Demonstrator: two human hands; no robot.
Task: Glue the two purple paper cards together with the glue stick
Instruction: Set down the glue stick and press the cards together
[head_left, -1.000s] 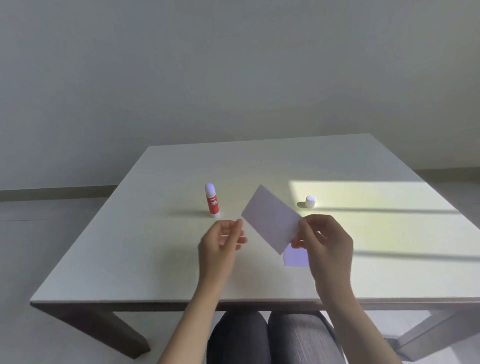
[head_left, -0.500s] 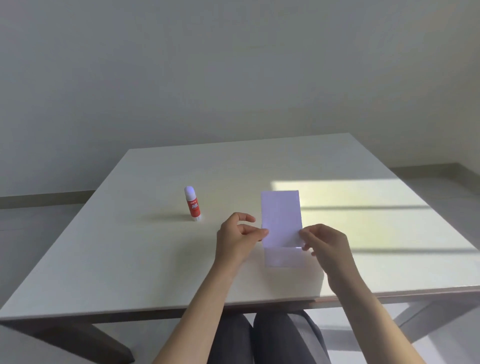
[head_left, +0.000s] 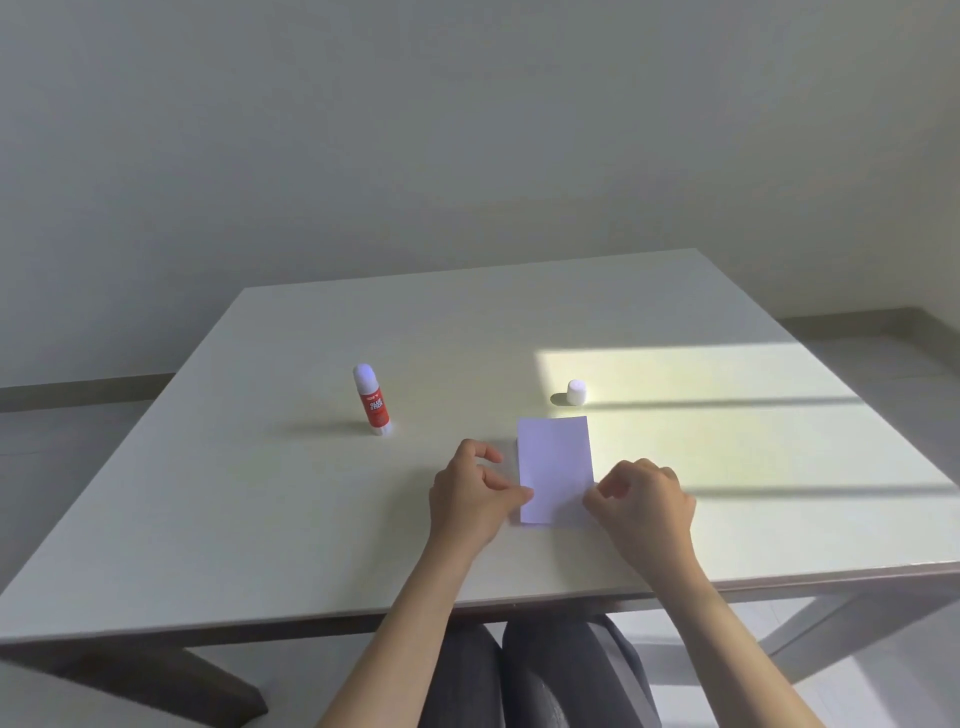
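A pale purple card (head_left: 555, 467) lies flat on the white table (head_left: 260, 519), its long side pointing away from me. It covers the second card, which I cannot make out beneath it. My left hand (head_left: 475, 499) pinches the card's lower left edge. On the lower right edge rest the curled fingertips of my right hand (head_left: 644, 501). The red glue stick (head_left: 372, 400) stands upright and uncapped, up and to the left of the card. Its white cap (head_left: 576, 392) sits just beyond the card's far edge.
A bright patch of sunlight crosses the right half of the table. The table's near edge runs just below my wrists, with my knees under it. A plain wall stands behind the table.
The raised card has come down flat onto the card on the table. Both hands have lowered with it and stay at its near corners.
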